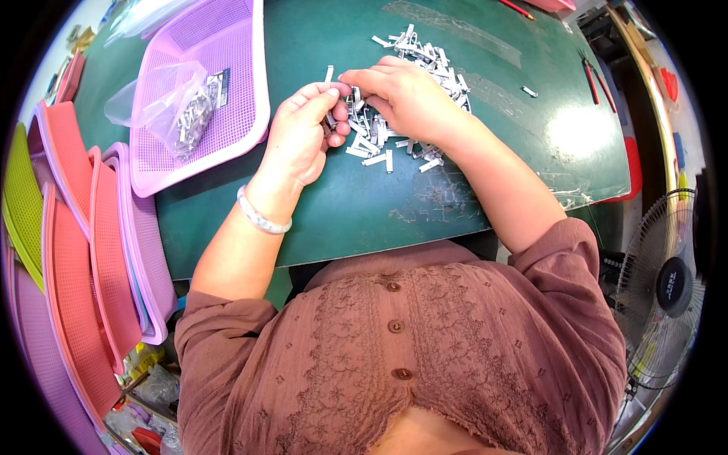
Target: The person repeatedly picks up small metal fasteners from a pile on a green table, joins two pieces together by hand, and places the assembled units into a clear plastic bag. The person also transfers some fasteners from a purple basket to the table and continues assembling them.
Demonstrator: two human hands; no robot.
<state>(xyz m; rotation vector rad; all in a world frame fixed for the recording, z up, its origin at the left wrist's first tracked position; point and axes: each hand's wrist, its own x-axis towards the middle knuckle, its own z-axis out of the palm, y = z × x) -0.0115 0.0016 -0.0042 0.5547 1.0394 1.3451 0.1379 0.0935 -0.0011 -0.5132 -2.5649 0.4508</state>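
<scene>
My left hand (299, 125), a pale bangle on its wrist, is closed with thumb and fingers pressed together. A small silvery metal piece (329, 73) sticks up above its fingertips, and more pieces show in its curled fingers. My right hand (417, 95) reaches over to it, its fingertips meeting the left thumb and index finger; what they pinch is hidden. Under and around the right hand spreads a loose pile of short, narrow silvery metal pieces (368, 144) on the green table (341, 216).
A purple mesh basket (262, 83) at the left holds a clear plastic bag (155, 95) of metal pieces. Stacked pink baskets (72, 280) stand left of the table. Red-handled pliers (591, 82) lie far right; a fan (667, 288) stands beyond the table's right edge.
</scene>
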